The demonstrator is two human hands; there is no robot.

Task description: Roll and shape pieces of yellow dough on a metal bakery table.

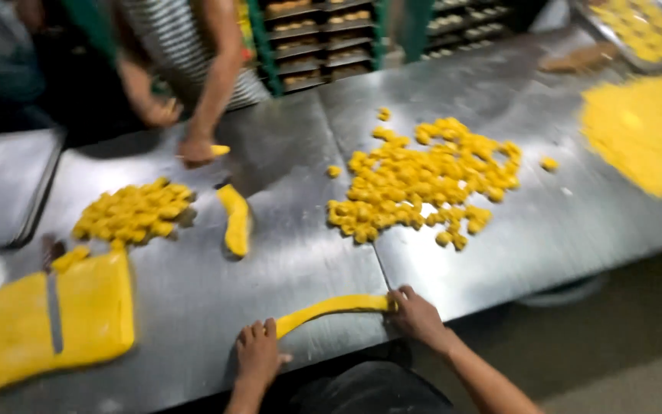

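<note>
Steel desk [193, 307] with yellow dough. The left hand [257, 354] lies flat, fingers spread, pressing one end of a long dough rope [331, 307] near the desk's front edge; the right hand [417, 314] closes its fingers on the other end. A large pile of cut pieces [423, 180] lies beyond, a smaller pile [136, 212] to the left, above a flat dough slab [90, 314] bearing a scraper [54, 307]. Opposite, a co-worker's hand [195, 149] grips a short dough piece [219, 150].
</note>
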